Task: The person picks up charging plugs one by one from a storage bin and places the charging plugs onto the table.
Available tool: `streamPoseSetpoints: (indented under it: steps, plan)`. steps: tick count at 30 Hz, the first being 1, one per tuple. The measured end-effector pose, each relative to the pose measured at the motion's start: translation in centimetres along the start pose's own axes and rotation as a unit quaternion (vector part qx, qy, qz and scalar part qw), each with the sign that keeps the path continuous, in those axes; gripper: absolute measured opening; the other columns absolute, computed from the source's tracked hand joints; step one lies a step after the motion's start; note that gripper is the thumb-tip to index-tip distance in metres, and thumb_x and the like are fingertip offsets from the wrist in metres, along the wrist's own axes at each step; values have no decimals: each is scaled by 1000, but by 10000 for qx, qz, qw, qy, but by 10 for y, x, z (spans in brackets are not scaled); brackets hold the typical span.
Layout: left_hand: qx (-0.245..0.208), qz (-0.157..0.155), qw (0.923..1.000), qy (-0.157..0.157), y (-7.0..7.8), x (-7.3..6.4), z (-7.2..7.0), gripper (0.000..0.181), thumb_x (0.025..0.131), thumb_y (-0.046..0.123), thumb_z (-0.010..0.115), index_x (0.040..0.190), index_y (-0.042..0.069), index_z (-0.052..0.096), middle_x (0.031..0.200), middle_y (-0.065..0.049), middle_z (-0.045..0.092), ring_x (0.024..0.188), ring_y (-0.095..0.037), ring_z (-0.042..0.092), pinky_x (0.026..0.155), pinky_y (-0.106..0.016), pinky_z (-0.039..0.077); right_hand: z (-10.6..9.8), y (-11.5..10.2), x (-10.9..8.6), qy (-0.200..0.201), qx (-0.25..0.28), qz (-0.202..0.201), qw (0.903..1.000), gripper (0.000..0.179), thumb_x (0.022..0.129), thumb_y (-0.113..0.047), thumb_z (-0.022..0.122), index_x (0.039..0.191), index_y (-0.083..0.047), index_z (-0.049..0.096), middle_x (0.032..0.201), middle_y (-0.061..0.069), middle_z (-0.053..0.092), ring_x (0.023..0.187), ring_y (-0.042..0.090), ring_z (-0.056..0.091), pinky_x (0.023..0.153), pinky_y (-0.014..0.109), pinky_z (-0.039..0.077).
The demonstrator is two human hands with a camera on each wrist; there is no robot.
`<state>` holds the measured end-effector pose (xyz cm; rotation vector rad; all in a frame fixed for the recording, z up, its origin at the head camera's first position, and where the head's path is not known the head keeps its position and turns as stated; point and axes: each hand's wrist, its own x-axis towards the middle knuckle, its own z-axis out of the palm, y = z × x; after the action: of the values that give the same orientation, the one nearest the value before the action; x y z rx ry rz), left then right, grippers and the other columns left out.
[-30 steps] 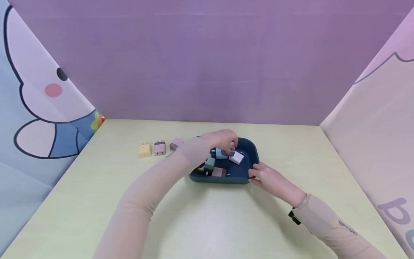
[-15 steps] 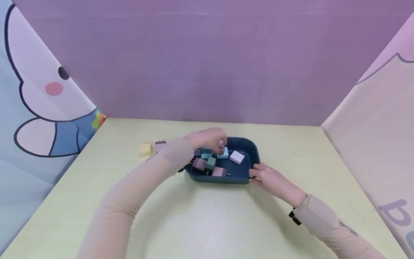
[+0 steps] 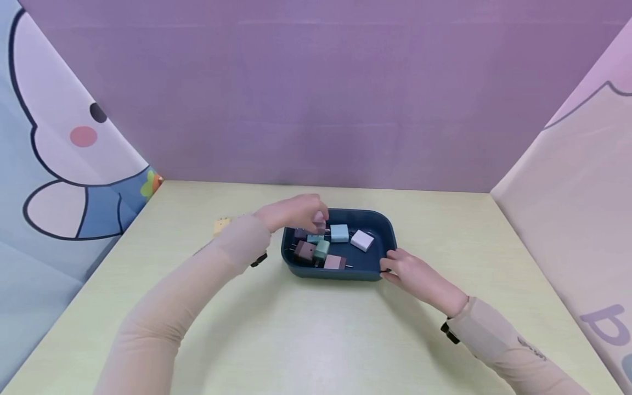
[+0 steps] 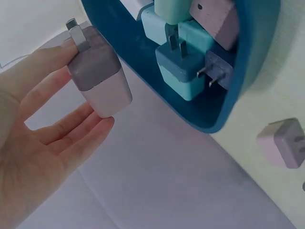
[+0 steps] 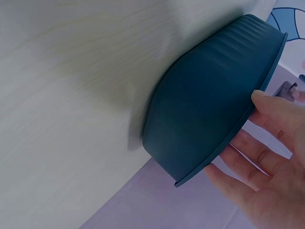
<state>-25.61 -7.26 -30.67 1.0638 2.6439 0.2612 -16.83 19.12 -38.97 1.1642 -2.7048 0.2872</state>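
Observation:
My left hand (image 3: 294, 212) pinches a pink and mauve plug charger (image 4: 100, 76) between thumb and fingers, its metal prongs towards the thumb. In the head view this charger is over the back left of a dark blue plastic basin (image 3: 367, 274). Inside lie a white charger (image 3: 362, 240), a light blue one (image 3: 339, 233), a green one (image 3: 321, 250), a brownish mauve one (image 3: 305, 250) and a pink one (image 3: 334, 262), with others partly hidden under the left hand. My right hand (image 3: 407, 270) grips the basin's rim at its front right corner, thumb and fingers on the edge.
Left of the basin, a yellow charger (image 3: 221, 225) shows partly behind the left sleeve (image 3: 232, 247). A pink and mauve charger (image 4: 283, 143) lies on the pale wooden table (image 3: 316, 329) outside the basin. A purple cloth wall (image 3: 316, 109) stands behind the table.
My left hand has moved left across the basin with the pink and mauve charger, uncovering the chargers in its middle. The left sleeve now covers more of the table chargers. The right hand stays put.

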Motion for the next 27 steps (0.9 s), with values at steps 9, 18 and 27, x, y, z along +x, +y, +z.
streamPoseSetpoints:
  steps: [9, 18, 27]
  plan:
    - [-263, -147, 9994, 174, -9, -23, 0, 32, 79, 9, 65, 109, 5, 61, 101, -9, 53, 89, -18, 52, 83, -32, 45, 2, 0, 0, 61, -25, -29, 10000, 9, 73, -8, 70, 77, -11, 61, 69, -5, 46, 64, 8, 40, 54, 18, 40]
    - [-263, -72, 9986, 454, -19, -42, 0, 30, 77, 8, 66, 106, 4, 62, 97, -10, 54, 87, -20, 54, 81, -33, 47, 1, 0, -1, 57, -19, -29, 10000, 9, 74, -8, 69, 76, -12, 61, 70, -5, 45, 64, 8, 40, 54, 18, 40]
    - [-515, -470, 9952, 688, -30, -62, -1, 31, 76, 8, 67, 106, 6, 63, 98, -9, 53, 88, -22, 52, 81, -36, 47, 0, -1, -2, 65, -4, -40, 10000, 10, 75, -8, 69, 76, -12, 60, 69, -4, 44, 64, 9, 40, 54, 18, 40]
